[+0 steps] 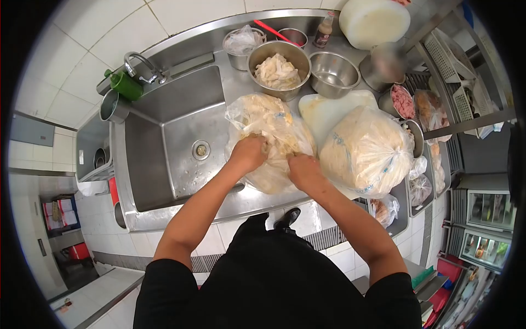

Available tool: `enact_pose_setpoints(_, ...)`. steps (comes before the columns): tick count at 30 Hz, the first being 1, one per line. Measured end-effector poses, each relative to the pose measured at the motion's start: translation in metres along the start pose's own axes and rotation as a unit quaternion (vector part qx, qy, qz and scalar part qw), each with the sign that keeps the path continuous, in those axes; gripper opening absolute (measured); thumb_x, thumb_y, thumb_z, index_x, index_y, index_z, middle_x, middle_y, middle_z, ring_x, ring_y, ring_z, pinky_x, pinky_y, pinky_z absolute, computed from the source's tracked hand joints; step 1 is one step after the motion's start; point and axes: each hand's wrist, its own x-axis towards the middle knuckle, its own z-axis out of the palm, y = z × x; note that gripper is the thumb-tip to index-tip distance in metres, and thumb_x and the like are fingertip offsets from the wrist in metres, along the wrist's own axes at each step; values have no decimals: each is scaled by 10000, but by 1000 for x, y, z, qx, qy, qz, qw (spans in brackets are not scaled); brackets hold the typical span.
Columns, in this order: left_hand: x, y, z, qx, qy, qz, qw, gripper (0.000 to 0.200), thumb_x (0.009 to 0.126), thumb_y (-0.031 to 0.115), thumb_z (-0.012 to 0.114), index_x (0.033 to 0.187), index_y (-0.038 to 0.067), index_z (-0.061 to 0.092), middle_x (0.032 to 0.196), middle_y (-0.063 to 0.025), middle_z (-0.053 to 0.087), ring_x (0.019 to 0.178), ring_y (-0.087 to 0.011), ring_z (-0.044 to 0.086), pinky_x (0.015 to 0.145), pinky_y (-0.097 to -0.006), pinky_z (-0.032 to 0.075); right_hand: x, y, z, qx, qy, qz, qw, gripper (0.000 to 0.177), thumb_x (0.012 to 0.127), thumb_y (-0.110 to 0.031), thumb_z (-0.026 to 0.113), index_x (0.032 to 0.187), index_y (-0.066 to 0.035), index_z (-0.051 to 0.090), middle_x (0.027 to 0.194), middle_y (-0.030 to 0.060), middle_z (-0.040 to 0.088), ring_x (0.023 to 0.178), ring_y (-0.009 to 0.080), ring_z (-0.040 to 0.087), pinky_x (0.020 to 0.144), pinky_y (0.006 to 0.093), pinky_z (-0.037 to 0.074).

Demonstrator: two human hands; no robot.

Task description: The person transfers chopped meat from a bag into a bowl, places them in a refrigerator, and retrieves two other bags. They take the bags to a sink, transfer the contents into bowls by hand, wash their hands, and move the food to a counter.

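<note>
A large clear plastic bag (271, 118) of pale yellowish pieces, perhaps raw chicken, lies on the steel counter beside the sink. My left hand (251, 152) is closed on the bag's film at its left side. On the near right side, my right hand (304, 170) pinches the same plastic bag. Folds of film hide my fingertips in part. A second full plastic bag (367, 151), bulging and printed with blue marks, sits just right of my right hand. Behind the first bag stands a steel bowl (279, 71) with similar pale pieces in it.
To the left is a steel sink (181, 142) with a faucet (143, 68). A white cutting board (334, 107) lies partly under the second bag. Behind stand a steel pot (335, 74), a sauce bottle (324, 30) and a red-handled utensil (276, 33). Minced meat (402, 101) fills a container at right.
</note>
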Motion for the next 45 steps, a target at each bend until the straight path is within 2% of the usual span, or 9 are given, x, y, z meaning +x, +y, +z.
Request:
enact_pose_setpoints(6, -10, 19, 1, 75, -111, -59, 989, 804, 637, 284, 759, 1352, 78, 452, 1264, -214, 551, 1104, -367, 585, 918, -409, 493, 45, -5, 6, 37, 148, -177, 972, 201, 794, -46, 564, 985, -11, 616, 1019, 214, 595, 930, 332, 651, 766, 401, 556)
enact_pose_setpoints(9, -14, 10, 8, 83, -91, -57, 991, 972, 617, 334, 795, 1432, 56, 343, 1315, -237, 484, 1183, -336, 540, 965, -393, 477, 54, 4, 20, -67, 110, -57, 990, 352, 802, -91, 594, 1146, -36, 545, 1051, 201, 612, 1011, 331, 635, 816, 403, 531)
enact_pose_setpoints(16, -30, -26, -2, -73, -127, -164, 976, 960, 654, 300, 778, 1452, 65, 298, 1376, -259, 437, 1223, -358, 511, 986, -398, 454, 44, 24, 7, -74, -11, -36, 997, 443, 802, -104, 606, 1203, 42, 488, 1155, 283, 579, 894, 343, 678, 765, 408, 556)
enact_pose_setpoints(21, -32, 4, 17, -10, -55, -161, 985, 988, 636, 286, 795, 1460, 105, 281, 1429, -263, 362, 1211, -394, 508, 989, -401, 455, 38, 19, 25, -55, 16, -65, 996, 793, 754, -200, 715, 1400, 17, 309, 1239, 323, 498, 1004, 391, 631, 844, 417, 530)
enact_pose_setpoints(29, -42, 28, 16, 41, -95, -137, 985, 983, 642, 216, 797, 1472, 130, 276, 1457, -313, 258, 1274, -429, 428, 1004, -450, 439, 3, 16, 40, 71, -5, 68, 995, 878, 725, -222, 733, 1436, -11, 264, 1292, 288, 498, 1071, 408, 596, 897, 445, 498)
enact_pose_setpoints(37, 49, -9, 41, 2, 12, -49, 999, 820, 699, 114, 692, 1440, 78, 343, 1259, -304, 506, 1163, -409, 533, 990, -436, 438, 51, 26, 26, 240, 15, 154, 958, 987, 614, -214, 780, 1453, -73, 279, 1199, 234, 599, 1126, 368, 576, 906, 430, 485)
enact_pose_setpoints(42, 79, -28, 32, -163, -72, 21, 984, 670, 740, 17, 650, 1373, 72, 436, 1248, -184, 574, 1124, -327, 583, 928, -375, 496, 77, 31, 38, 574, 67, 98, 810, 932, 607, -121, 789, 1420, -55, 337, 1190, 159, 602, 1083, 285, 595, 880, 379, 501)
enact_pose_setpoints(44, 69, -16, 18, -561, -205, -66, 799, 647, 783, -7, 637, 1387, 100, 429, 1239, -128, 581, 1098, -251, 598, 883, -369, 533, 78, 27, 36, 681, 25, 66, 729, 853, 640, -64, 759, 1398, -45, 368, 1188, 140, 597, 1073, 266, 593, 877, 367, 504)
enact_pose_setpoints(45, 65, -13, 13, -557, -203, -61, 803, 647, 783, -7, 637, 1387, 100, 429, 1239, -128, 581, 1098, -251, 598, 883, -369, 533, 79, 23, 31, 772, -21, 35, 634, 778, 674, -7, 730, 1377, -34, 398, 1186, 121, 592, 1062, 247, 590, 874, 355, 507)
